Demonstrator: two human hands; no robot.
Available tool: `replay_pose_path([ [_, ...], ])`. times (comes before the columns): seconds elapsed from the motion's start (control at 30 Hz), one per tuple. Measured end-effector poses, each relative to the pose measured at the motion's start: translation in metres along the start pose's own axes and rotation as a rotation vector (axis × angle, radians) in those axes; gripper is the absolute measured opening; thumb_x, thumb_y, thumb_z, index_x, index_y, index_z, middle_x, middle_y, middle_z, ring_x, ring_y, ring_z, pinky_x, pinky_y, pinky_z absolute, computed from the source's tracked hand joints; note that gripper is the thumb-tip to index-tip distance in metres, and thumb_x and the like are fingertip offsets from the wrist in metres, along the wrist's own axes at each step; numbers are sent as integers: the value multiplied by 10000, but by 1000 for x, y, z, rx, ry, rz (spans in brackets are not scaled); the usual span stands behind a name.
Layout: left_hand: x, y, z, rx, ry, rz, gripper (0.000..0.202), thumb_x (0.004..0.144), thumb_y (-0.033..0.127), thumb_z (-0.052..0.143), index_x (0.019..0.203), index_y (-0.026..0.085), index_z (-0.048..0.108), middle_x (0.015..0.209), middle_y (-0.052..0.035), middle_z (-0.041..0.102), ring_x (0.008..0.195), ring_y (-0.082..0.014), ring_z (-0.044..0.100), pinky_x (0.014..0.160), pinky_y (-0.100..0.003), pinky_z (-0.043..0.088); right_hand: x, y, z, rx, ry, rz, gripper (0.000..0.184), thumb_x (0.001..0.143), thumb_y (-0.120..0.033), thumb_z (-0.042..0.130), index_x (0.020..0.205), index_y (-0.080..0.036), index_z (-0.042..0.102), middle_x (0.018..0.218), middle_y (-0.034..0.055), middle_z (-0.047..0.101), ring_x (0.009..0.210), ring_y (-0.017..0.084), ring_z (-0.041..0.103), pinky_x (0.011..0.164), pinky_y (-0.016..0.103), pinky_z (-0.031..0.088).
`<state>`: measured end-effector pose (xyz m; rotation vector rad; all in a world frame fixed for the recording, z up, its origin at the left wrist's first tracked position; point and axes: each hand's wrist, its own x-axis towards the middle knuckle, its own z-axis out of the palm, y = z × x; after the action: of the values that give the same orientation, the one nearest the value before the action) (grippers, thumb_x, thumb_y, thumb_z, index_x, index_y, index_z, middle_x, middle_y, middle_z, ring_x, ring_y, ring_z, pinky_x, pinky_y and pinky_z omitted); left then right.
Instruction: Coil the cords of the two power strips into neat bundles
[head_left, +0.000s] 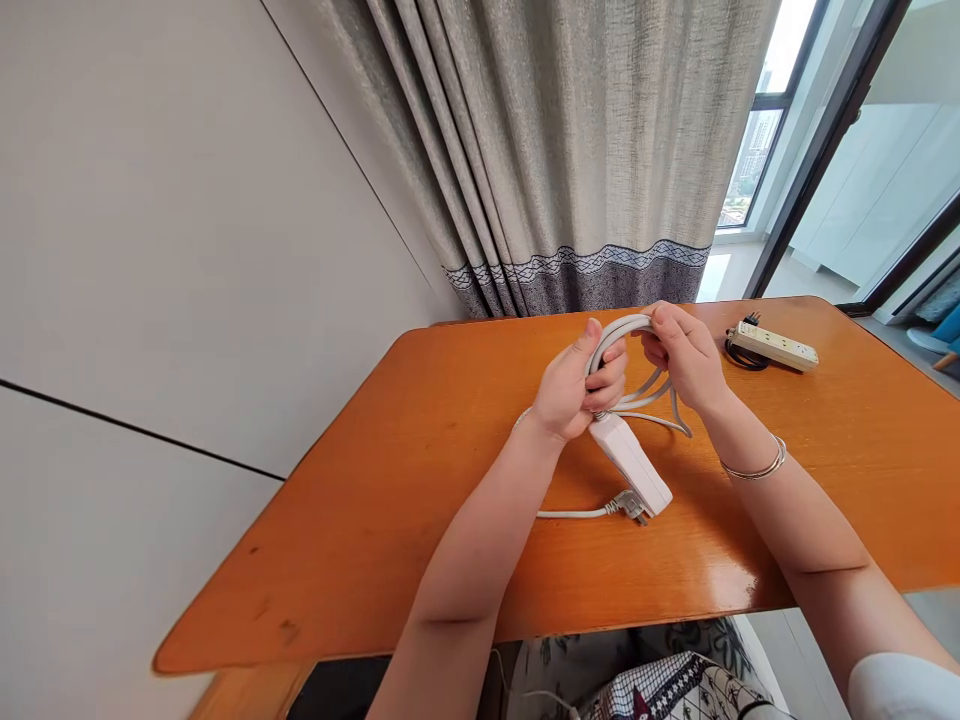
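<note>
Orange-brown tabletop (pixel 360 520): lies before a grey curtain (pixel 600 150).
Left hand (pixel 574 390): fingers curled round gathered loops of white cable (pixel 628 324), thumb raised along them.
Right hand (pixel 686 355): thumb and fingertips pinched on the same bundle, at the far end of its arc.
Looping: turns would likely lie neatest with the left's hold snug rather than crushing, the right laying each one equal and untwisted, with no sharp bend at the strip.
White power strip (pixel 634 465): just below the left hand, slanting toward the near edge; whether it rests on wood cannot be told.
Plug (pixel 630 504): beside the strip's lower end.
Beige power strip (pixel 780 347): well apart, far right, with black cord (pixel 746 358).
</note>
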<state>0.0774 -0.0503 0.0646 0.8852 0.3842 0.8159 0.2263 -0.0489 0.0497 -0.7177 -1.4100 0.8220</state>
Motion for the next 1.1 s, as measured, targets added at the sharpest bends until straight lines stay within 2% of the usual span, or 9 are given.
replay_pose_path([
  [0.2, -4, 9, 1, -73, 71, 169, 527, 1027, 571, 275, 656, 201, 334, 402, 100, 289, 275, -32, 136, 309, -150, 180, 3, 9, -4, -18, -119, 57, 523, 867, -736, 524, 921, -217, 555, 687, -43, 496, 570, 97, 509, 507, 221, 417],
  [0.3, -6, 18, -1, -58, 160, 276, 530, 1015, 603, 276, 668, 205, 326, 464, 60, 486, 284, -32, 165, 305, -165, 193, 0, 14, -4, -123, -209, 105, 500, 925, -687, 466, 1104, -223, 510, 743, -41, 536, 562, 101, 535, 505, 223, 428],
  [0.37, -7, 22, -2, -14, 218, 334, 538, 1005, 627, 271, 674, 205, 321, 624, 7, 663, 302, -30, 215, 307, -178, 222, -2, 14, -3, -273, -277, 115, 448, 981, -612, 407, 1157, -208, 488, 728, -41, 544, 542, 105, 519, 525, 233, 424],
  [0.43, -7, 25, -5, 27, 243, 390, 548, 989, 655, 281, 682, 204, 330, 837, -38, 758, 338, -34, 331, 318, -190, 269, -4, 11, -3, -478, -327, 99, 390, 1022, -507, 368, 1194, -180, 493, 715, -24, 569, 578, 127, 530, 585, 255, 429],
  [0.6, -8, 30, -11, 102, 292, 525, 554, 952, 704, 327, 717, 210, 412, 1136, -49, 749, 608, -107, 669, 363, -207, 357, -7, 2, 1, -974, -469, 166, 462, 1015, -315, 401, 1430, -117, 433, 926, 115, 707, 792, 230, 641, 690, 305, 414],
  [0.73, -5, 30, -15, 195, 432, 602, 548, 965, 686, 306, 753, 214, 486, 1219, -55, 720, 733, -148, 728, 387, -209, 372, -9, 1, 5, -1146, -527, 190, 595, 986, -220, 412, 1556, -99, 291, 1170, 190, 693, 974, 281, 674, 765, 326, 442],
  [0.83, -1, 26, -18, 193, 442, 644, 542, 964, 686, 308, 835, 224, 561, 1240, -70, 707, 760, -155, 737, 394, -200, 375, -11, -1, 6, -1236, -505, 171, 625, 972, -193, 413, 1574, -104, 271, 1254, 209, 653, 1016, 287, 677, 790, 334, 461],
  [0.97, 5, 21, -21, 247, 524, 675, 570, 954, 710, 286, 954, 245, 615, 1246, -89, 704, 812, -176, 741, 405, -190, 365, -12, -5, 2, -1295, -485, 135, 593, 984, -200, 411, 1562, -120, 307, 1235, 207, 657, 993, 283, 686, 779, 335, 465],
  [1.1, 7, 21, -28, 340, 650, 794, 518, 958, 686, 325, 982, 275, 640, 1282, -59, 687, 783, -151, 729, 420, -178, 355, -11, -4, -6, -1266, -532, 165, 522, 962, -161, 440, 1481, -111, 406, 1049, 159, 724, 924, 269, 686, 739, 317, 439],
])
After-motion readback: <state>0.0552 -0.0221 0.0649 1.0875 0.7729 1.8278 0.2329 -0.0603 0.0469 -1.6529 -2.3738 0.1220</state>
